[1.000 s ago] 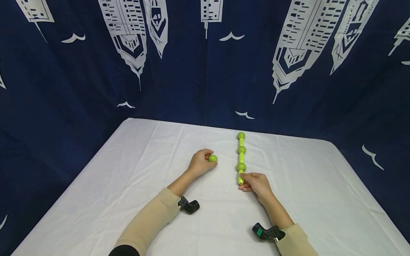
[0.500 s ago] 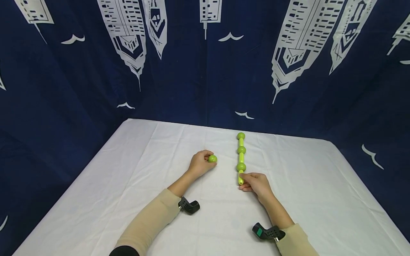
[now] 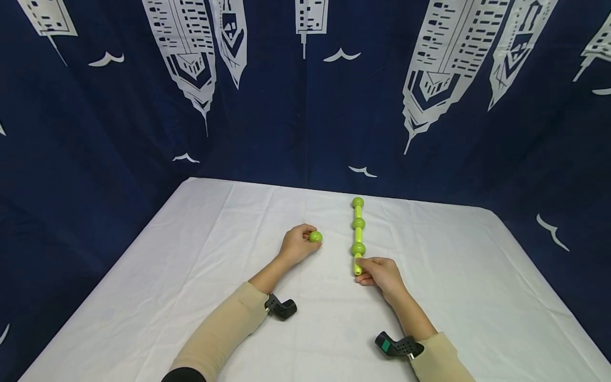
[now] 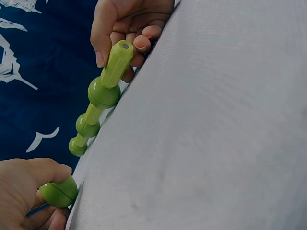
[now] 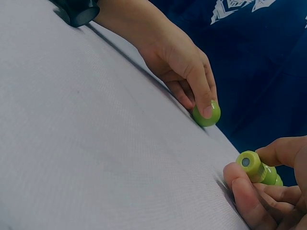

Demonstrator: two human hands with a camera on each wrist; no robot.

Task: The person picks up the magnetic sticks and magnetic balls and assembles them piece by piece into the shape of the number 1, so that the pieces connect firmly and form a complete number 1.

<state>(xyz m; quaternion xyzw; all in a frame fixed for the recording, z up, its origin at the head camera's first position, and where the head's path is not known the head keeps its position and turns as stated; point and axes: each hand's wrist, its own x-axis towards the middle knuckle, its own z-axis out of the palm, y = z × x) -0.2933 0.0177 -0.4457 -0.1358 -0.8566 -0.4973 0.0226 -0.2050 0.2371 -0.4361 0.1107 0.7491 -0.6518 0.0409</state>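
Note:
My left hand [image 3: 295,245] holds a glossy green ball [image 3: 316,236] between thumb and fingers, low at the white cloth. To its right lies a straight chain [image 3: 358,223] of green balls joined by lighter yellow-green rods, pointing away from me. The thumb and fingers of my right hand [image 3: 384,276] pinch the nearest rod [image 3: 358,265], at the chain's near end. In the right wrist view that rod's free end [image 5: 245,162] shows a small grey disc. A seam runs round the loose ball [image 4: 60,192] in the left wrist view. A gap separates this ball from the chain.
A white cloth [image 3: 191,297] with faint creases covers the table. Behind it hangs a dark blue curtain [image 3: 267,132] printed with white buildings and birds. Each wrist wears a black camera mount, the left one [image 3: 281,307] and the right one [image 3: 400,346].

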